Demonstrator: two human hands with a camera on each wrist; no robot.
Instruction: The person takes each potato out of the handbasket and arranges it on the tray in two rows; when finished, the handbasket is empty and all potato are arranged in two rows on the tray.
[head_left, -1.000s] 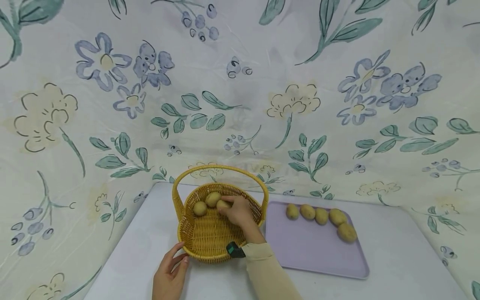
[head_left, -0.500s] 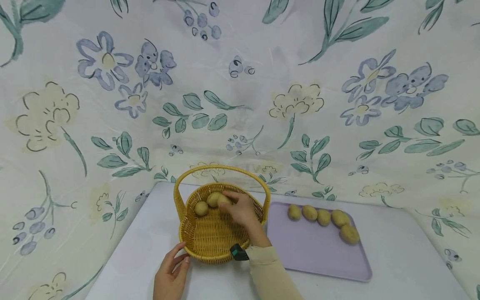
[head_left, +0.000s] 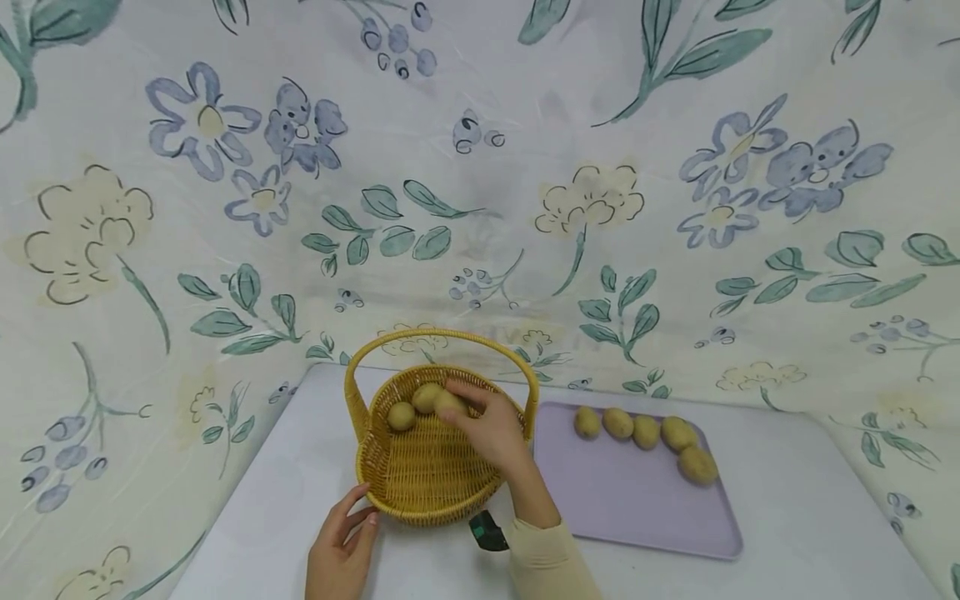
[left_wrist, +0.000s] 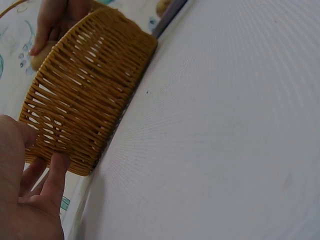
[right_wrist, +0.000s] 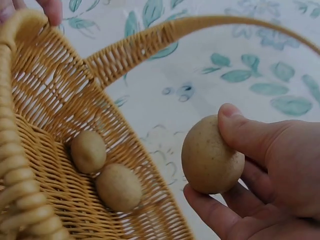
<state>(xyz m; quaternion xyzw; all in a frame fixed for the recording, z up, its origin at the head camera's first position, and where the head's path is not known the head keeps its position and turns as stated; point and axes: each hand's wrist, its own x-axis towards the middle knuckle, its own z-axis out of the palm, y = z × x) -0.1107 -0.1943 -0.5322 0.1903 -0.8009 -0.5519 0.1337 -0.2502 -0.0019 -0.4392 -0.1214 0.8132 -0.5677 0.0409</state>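
Potato (right_wrist: 210, 156): pinched by right hand (head_left: 491, 429) fingers above basket (head_left: 420, 483), toward 12 o'clock. Two potatoes (right_wrist: 102, 170) lying inside; five (head_left: 645, 437) on tray (head_left: 637, 508) at 3 o'clock. Left hand (head_left: 341, 550) fingers straight against rim. Judged under halfway.

Head view: left hand (head_left: 341, 554) cut off at wrist by the bottom edge; right sleeve (head_left: 551, 562) runs out there too. Right hand (head_left: 491, 425) covers most of the potato (head_left: 448, 402) it holds and part of the basket (head_left: 420, 483) floor. Small dark-green item (head_left: 487, 531) at the right wrist too small to identify.

Left wrist view: basket cut off upper left; only its outer wall shows, inside hidden. Left hand cropped lower left. Tray (left_wrist: 170, 17) just a sliver at the top edge.

Right wrist view: basket handle (right_wrist: 200, 27) leaves frame at right, rim cropped left and bottom. Right hand cropped lower right.
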